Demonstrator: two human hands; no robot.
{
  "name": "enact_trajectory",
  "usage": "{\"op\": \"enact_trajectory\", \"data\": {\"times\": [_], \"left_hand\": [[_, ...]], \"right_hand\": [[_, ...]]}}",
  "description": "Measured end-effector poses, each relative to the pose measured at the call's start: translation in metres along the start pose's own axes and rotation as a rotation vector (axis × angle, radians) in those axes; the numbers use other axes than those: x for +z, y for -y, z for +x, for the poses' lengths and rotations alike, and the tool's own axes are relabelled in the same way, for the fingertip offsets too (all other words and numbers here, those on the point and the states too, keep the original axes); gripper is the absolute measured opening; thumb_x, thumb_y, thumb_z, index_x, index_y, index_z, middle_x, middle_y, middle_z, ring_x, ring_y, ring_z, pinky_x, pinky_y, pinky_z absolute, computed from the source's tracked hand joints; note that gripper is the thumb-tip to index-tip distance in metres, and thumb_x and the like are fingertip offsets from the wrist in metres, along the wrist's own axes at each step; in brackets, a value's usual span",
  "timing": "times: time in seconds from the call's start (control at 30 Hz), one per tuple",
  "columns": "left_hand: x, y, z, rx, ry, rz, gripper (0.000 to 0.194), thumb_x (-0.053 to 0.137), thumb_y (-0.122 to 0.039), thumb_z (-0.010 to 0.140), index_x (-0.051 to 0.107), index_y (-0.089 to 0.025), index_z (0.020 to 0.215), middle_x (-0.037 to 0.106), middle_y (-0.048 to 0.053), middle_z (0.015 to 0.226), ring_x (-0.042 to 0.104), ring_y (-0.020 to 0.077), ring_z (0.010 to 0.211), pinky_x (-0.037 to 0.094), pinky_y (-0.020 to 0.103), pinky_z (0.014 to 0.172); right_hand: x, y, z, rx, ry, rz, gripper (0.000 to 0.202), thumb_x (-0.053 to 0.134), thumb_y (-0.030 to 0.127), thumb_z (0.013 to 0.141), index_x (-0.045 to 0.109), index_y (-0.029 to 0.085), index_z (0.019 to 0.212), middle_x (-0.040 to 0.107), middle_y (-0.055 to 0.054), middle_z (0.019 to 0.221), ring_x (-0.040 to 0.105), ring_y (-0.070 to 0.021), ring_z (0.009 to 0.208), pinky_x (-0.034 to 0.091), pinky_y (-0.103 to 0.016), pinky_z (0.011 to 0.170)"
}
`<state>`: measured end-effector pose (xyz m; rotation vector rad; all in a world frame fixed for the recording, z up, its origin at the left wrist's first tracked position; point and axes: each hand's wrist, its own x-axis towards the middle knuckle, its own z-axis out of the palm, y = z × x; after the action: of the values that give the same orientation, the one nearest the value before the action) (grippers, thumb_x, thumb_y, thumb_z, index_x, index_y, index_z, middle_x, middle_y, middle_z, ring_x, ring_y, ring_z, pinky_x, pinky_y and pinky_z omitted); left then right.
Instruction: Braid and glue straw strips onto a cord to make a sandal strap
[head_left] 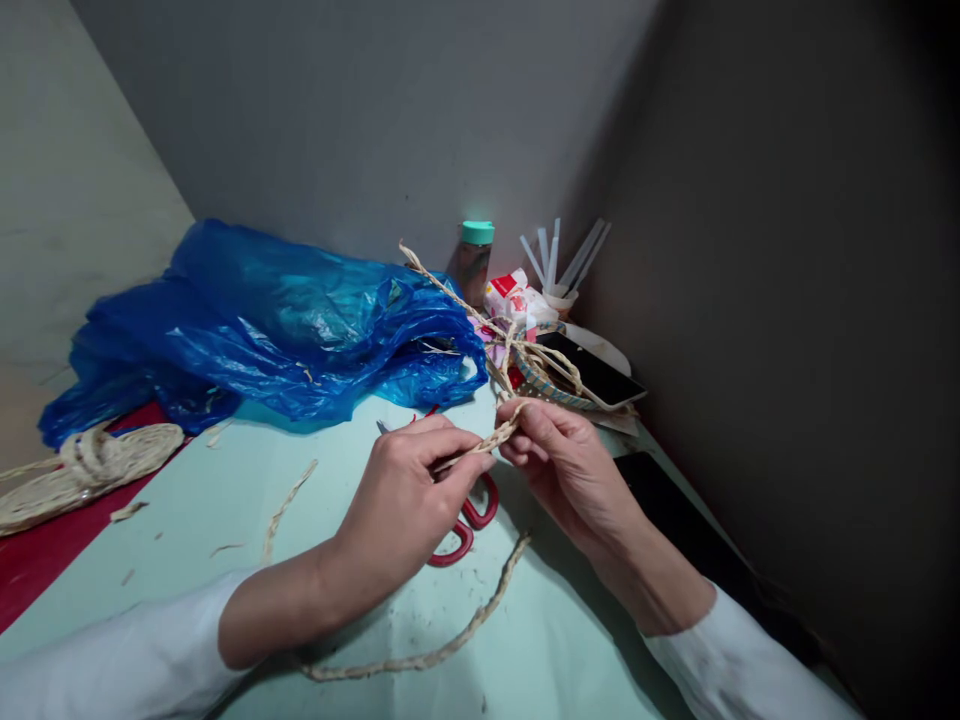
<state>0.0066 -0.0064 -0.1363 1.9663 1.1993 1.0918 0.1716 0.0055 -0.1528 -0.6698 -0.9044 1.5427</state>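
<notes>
Centre of the frame: my left hand (416,480) is nearly closed, thumb and fingers gripping a straw braid (501,436). Just right of centre, my right hand (566,470) pinches the same braid between thumb and curled fingers. Red-handled scissors (469,515) lie partly hidden beside my left hand on the pale green table (187,535). Lower centre: a curved cord (442,655). Upper left: a crumpled blue bag (277,320). Upper centre: a green-lidded jar (474,265).
</notes>
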Motion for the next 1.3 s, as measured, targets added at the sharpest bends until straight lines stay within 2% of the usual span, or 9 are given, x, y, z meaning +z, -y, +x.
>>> {"op": "enact_trajectory", "data": {"times": [0.13,0.3,0.6,0.77,0.87,0.97,1.13,1.2,1.3], "left_hand": [[-0.001,0.001,-0.002,0.147,-0.076,0.073,0.016,0.062,-0.013,0.085,0.074,-0.015,0.075,0.067,0.003,0.071,0.059,0.0139,0.068,0.045,0.029,0.067],[-0.006,-0.002,-0.002,0.233,-0.146,0.084,0.015,0.062,-0.011,0.084,0.075,-0.015,0.076,0.070,0.004,0.071,0.062,0.0137,0.066,0.047,0.026,0.062],[-0.004,0.003,-0.002,0.358,-0.151,0.176,0.017,0.061,-0.007,0.084,0.070,-0.014,0.071,0.070,0.003,0.069,0.062,0.0115,0.060,0.047,0.023,0.059],[-0.001,0.008,-0.005,0.403,-0.080,0.281,0.024,0.053,-0.009,0.089,0.067,-0.011,0.070,0.062,0.004,0.063,0.056,0.0113,0.056,0.045,0.024,0.058],[0.000,0.007,-0.005,0.293,-0.029,0.221,0.021,0.053,-0.012,0.091,0.069,-0.012,0.077,0.064,0.004,0.068,0.057,0.0121,0.062,0.045,0.025,0.064],[-0.002,0.004,-0.001,0.072,0.072,0.045,0.023,0.053,-0.021,0.093,0.067,-0.016,0.075,0.064,0.003,0.073,0.057,0.0128,0.069,0.044,0.025,0.068],[-0.006,0.002,0.008,-0.389,0.255,-0.503,0.035,0.055,-0.038,0.090,0.060,-0.015,0.064,0.053,0.000,0.057,0.044,0.0101,0.051,0.034,0.024,0.051],[-0.007,0.003,0.010,-0.457,0.267,-0.642,0.034,0.063,-0.039,0.084,0.060,-0.014,0.061,0.052,0.000,0.055,0.043,0.0089,0.050,0.033,0.023,0.050],[-0.008,0.002,0.012,-0.467,0.266,-0.667,0.035,0.068,-0.036,0.080,0.057,-0.013,0.056,0.051,-0.001,0.053,0.041,0.0077,0.049,0.030,0.022,0.048]], "right_hand": [[0.002,0.000,-0.002,0.004,0.053,0.020,0.019,0.076,0.035,0.081,0.078,0.016,0.086,0.065,0.000,0.072,0.054,-0.0052,0.063,0.045,-0.014,0.061],[0.010,-0.005,-0.006,-0.008,0.115,-0.078,0.019,0.077,0.023,0.078,0.077,0.024,0.098,0.070,0.000,0.091,0.062,-0.0114,0.087,0.048,-0.021,0.082],[0.015,-0.009,-0.011,-0.043,-0.003,-0.128,0.007,0.076,0.020,0.075,0.080,0.021,0.080,0.065,-0.002,0.089,0.058,-0.0150,0.087,0.044,-0.026,0.083],[0.015,-0.014,-0.012,-0.041,-0.039,-0.150,0.005,0.074,0.021,0.078,0.076,0.019,0.074,0.061,-0.002,0.081,0.054,-0.0152,0.083,0.042,-0.027,0.081],[0.013,-0.019,-0.011,-0.026,-0.065,-0.141,0.008,0.074,0.024,0.079,0.074,0.019,0.073,0.059,-0.001,0.080,0.053,-0.0147,0.080,0.042,-0.027,0.078],[0.011,-0.020,-0.009,-0.002,-0.095,-0.119,0.011,0.075,0.027,0.080,0.072,0.018,0.074,0.058,-0.001,0.078,0.052,-0.0137,0.075,0.042,-0.027,0.074],[0.014,-0.013,-0.009,0.035,-0.105,-0.122,0.020,0.074,0.031,0.080,0.066,0.017,0.068,0.057,0.000,0.069,0.049,-0.0122,0.065,0.041,-0.025,0.064],[0.016,-0.011,-0.009,0.045,-0.096,-0.111,0.023,0.074,0.031,0.079,0.063,0.018,0.065,0.054,0.001,0.064,0.050,-0.0130,0.065,0.042,-0.025,0.063],[0.016,-0.010,-0.010,0.044,-0.095,-0.122,0.022,0.075,0.032,0.078,0.065,0.017,0.067,0.052,0.001,0.066,0.051,-0.0133,0.068,0.043,-0.026,0.067]]}}
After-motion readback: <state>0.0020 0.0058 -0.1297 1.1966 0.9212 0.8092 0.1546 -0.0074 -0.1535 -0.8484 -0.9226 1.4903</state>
